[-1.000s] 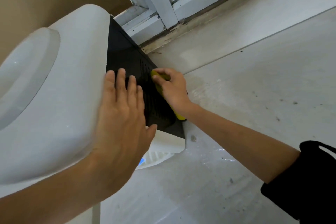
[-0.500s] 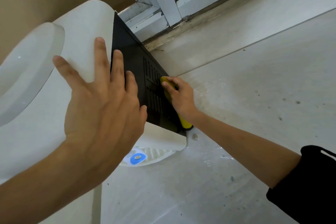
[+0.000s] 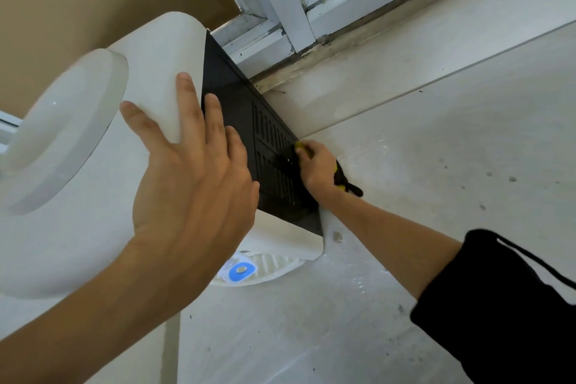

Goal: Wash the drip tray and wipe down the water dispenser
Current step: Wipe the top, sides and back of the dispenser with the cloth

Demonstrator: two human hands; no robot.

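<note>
Water dispenser (image 3: pixel 78 196) sits on the floor by the window. Left hand (image 3: pixel 190 184) lies flat, fingers straight, steadying its top. Right hand (image 3: pixel 318 168) grips a yellow-black sponge (image 3: pixel 341 179) against the black vented panel (image 3: pixel 274 162). Advice: stroke along the slots, light pressure, brace firmly.

Home interior: tiled floor (image 3: pixel 436 140), window frame (image 3: pixel 290 9)

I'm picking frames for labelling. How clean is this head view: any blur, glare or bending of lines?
Head view: daylight is even, with no hard glare. The wide lens bows the window frame and floor lines. The left hand, flat on the dispenser, looks slightly soft, and the right hand with the yellow sponge on the dark panel is small.
</note>
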